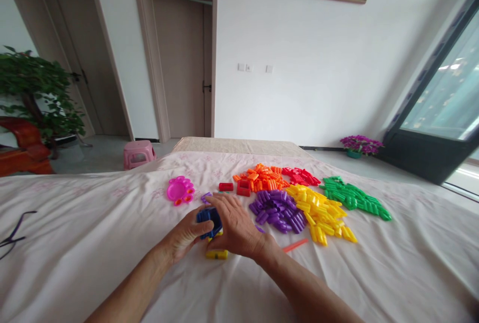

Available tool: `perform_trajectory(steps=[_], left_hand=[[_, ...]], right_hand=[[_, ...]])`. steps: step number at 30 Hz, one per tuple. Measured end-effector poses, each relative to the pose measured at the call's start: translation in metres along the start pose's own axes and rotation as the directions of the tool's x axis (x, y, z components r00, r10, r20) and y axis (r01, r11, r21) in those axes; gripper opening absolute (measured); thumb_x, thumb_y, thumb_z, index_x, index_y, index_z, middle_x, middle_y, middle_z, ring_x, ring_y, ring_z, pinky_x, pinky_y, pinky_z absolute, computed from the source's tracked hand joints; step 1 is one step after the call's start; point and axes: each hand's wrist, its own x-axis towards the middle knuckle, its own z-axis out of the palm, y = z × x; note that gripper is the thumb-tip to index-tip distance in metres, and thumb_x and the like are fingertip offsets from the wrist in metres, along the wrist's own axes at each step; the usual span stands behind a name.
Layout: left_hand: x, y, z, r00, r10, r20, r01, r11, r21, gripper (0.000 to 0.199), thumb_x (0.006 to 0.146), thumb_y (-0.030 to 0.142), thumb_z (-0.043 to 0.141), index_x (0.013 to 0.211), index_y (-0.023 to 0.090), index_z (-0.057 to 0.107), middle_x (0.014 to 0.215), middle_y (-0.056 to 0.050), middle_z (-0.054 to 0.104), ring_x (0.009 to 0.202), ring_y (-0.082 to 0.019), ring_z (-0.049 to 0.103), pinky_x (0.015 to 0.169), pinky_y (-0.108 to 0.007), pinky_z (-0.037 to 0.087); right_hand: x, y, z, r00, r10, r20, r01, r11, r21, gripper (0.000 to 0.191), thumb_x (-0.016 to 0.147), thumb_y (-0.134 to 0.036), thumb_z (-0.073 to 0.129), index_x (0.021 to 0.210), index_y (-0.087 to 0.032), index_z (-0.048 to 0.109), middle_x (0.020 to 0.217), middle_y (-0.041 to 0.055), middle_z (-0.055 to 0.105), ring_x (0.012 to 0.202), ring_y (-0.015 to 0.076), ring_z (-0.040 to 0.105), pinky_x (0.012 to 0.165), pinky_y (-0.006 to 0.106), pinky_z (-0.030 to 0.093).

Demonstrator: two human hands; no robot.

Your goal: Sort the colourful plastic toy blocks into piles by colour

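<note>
My left hand (186,232) grips the near left side of a dark blue hollow plastic building piece (204,215), its thumb on the edge. From the right, my right hand (238,224) closes round the same piece; its fingertips are partly hidden. Just below my hands lies a yellow piece (217,254) on the sheet, with more yellow partly covered above it. Beyond my fingers are a small purple piece (205,197) and two red box-like pieces, one smaller (226,187) and one larger (243,188).
Heaps of orange (265,178), red (301,177), purple (279,212), yellow (318,208) and green pieces (354,196) lie to the right on the sheet-covered surface (123,243). A pink palette-like dish (175,191) is at left, glasses (14,238) at far left. An orange-red strip (295,245) lies near my right forearm.
</note>
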Motion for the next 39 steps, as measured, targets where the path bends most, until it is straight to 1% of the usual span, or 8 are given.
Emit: perform_trajectory(steps=[10,19,25,29,32,33,36,39], left_hand=[[-0.005,-0.012,0.008,0.996,-0.064,0.067,0.07,0.993,-0.093,0.052,0.061,0.035,0.09,0.105,0.017,0.07,0.1,-0.01,0.071,0.102,-0.027,0.066,0.087,-0.038,0.053],[-0.003,-0.013,0.001,0.991,-0.133,0.0,0.132,0.979,-0.154,0.05,0.064,0.037,0.087,0.106,0.018,0.069,0.103,-0.009,0.072,0.103,-0.027,0.067,0.088,-0.04,0.055],[-0.006,-0.011,0.003,0.993,-0.087,0.078,0.099,0.981,-0.166,0.05,0.069,0.038,0.084,0.11,0.014,0.069,0.106,-0.012,0.072,0.107,-0.028,0.066,0.092,-0.038,0.053],[-0.003,0.005,-0.003,0.985,-0.086,0.15,0.114,0.975,-0.189,0.068,0.07,0.048,0.081,0.127,0.017,0.062,0.119,-0.015,0.07,0.111,-0.029,0.066,0.096,-0.041,0.051],[0.009,0.019,-0.028,0.998,0.027,-0.059,-0.033,0.994,-0.106,0.071,0.075,0.054,0.075,0.135,0.023,0.054,0.133,-0.014,0.064,0.116,-0.026,0.065,0.098,-0.038,0.051],[0.013,0.021,-0.041,0.965,0.127,-0.23,-0.129,0.992,0.008,0.066,0.077,0.051,0.074,0.134,0.024,0.054,0.133,-0.012,0.064,0.115,-0.024,0.065,0.097,-0.035,0.051],[0.024,0.017,-0.089,0.717,0.427,-0.55,-0.165,0.871,0.462,0.059,0.078,0.043,0.071,0.129,0.018,0.055,0.126,-0.013,0.065,0.115,-0.024,0.063,0.098,-0.034,0.05],[0.026,0.004,-0.126,0.649,0.574,-0.499,0.128,0.564,0.816,0.042,0.081,0.032,0.061,0.121,0.018,0.061,0.122,-0.012,0.067,0.113,-0.025,0.063,0.099,-0.035,0.048]], right_hand=[[0.004,-0.001,-0.005,0.998,-0.039,0.051,0.036,0.998,0.051,0.051,0.071,-0.05,0.08,0.109,-0.022,0.061,0.106,0.0078,0.068,0.109,0.0264,0.059,0.1,0.042,0.042],[0.0,-0.009,-0.01,0.996,-0.029,0.083,0.025,0.998,0.054,0.069,0.075,-0.049,0.078,0.135,-0.024,0.053,0.124,0.0088,0.066,0.132,0.0289,0.046,0.112,0.045,0.032],[0.004,-0.017,-0.011,0.997,-0.009,0.072,0.009,1.0,0.0,0.051,0.073,-0.035,0.076,0.119,-0.022,0.06,0.107,0.0069,0.069,0.104,0.0245,0.06,0.096,0.037,0.043],[0.019,0.004,-0.016,0.999,0.014,0.05,-0.013,1.0,-0.025,0.053,0.067,-0.038,0.08,0.113,-0.021,0.061,0.1,0.0052,0.07,0.092,0.0225,0.062,0.087,0.034,0.045],[0.043,0.047,-0.026,0.985,0.171,0.0,-0.17,0.978,-0.122,0.054,0.069,-0.036,0.079,0.118,-0.022,0.061,0.105,0.0057,0.07,0.097,0.0231,0.062,0.085,0.033,0.045],[0.053,0.064,-0.029,0.967,0.254,-0.013,-0.252,0.953,-0.167,0.055,0.069,-0.037,0.079,0.118,-0.022,0.061,0.105,0.0062,0.07,0.098,0.0239,0.062,0.083,0.032,0.046],[0.08,0.114,-0.029,0.881,0.473,0.02,-0.451,0.851,-0.27,0.056,0.07,-0.042,0.077,0.119,-0.02,0.062,0.103,0.0068,0.071,0.096,0.0242,0.064,0.077,0.03,0.046],[0.102,0.147,-0.017,0.817,0.559,0.139,-0.472,0.788,-0.395,0.052,0.071,-0.043,0.076,0.117,-0.021,0.063,0.104,0.0061,0.071,0.096,0.0233,0.064,0.074,0.028,0.045]])
